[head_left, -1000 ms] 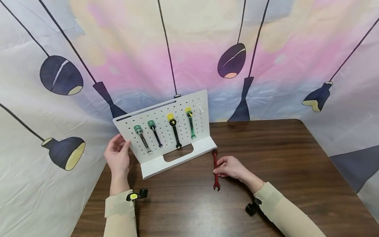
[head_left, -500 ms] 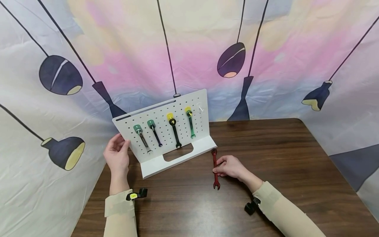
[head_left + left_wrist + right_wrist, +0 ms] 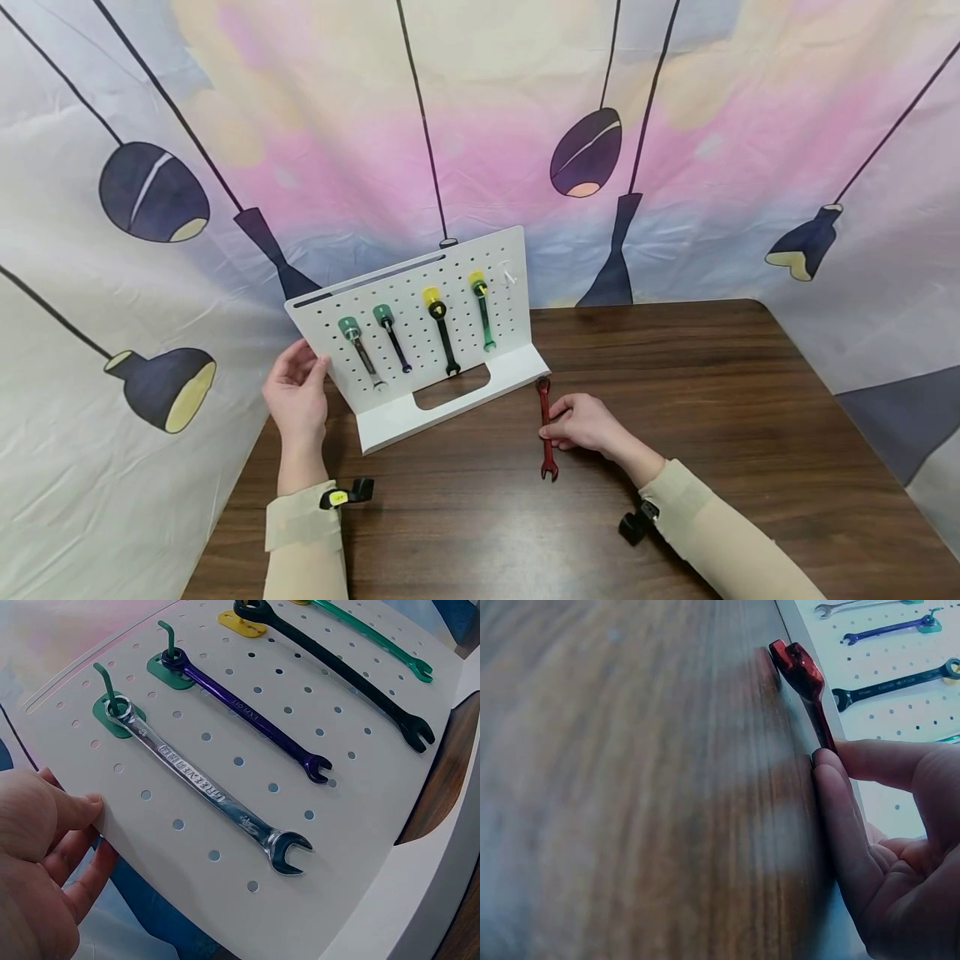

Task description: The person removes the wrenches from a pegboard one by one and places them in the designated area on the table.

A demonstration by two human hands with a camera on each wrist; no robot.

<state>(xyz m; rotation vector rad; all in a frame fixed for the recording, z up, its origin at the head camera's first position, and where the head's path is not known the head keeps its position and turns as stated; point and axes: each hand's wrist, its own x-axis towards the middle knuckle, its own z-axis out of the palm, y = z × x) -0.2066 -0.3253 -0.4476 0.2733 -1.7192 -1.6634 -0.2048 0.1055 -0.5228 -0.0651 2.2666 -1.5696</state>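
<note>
Red wrench (image 3: 545,412) is in the right hand (image 3: 587,422), pinched side-on at mid-shaft between thumb and fingers — likely so both ends stay free. It sits low over the counter (image 3: 675,375), ring end just beside the near right corner of the white pegboard (image 3: 416,329), forked end toward the person. Can't tell whether it touches the counter or that corner. Left hand (image 3: 297,398) pinches the pegboard's left edge, thumb in front, fingers behind — presumably to steady it. Board stands angled on its own base (image 3: 386,425), faces the person, probably for easy reach.

No box or bin in view; hooks do the holding. Green hooks (image 3: 107,684) carry the silver wrench (image 3: 202,784) and purple wrench (image 3: 244,711); yellow hooks (image 3: 240,624) carry the black wrench (image 3: 337,671) and green wrench (image 3: 367,632). All four hang by ring ends, forks down, apart from each other. White hook (image 3: 509,275) at far right has no wrench on it.
</note>
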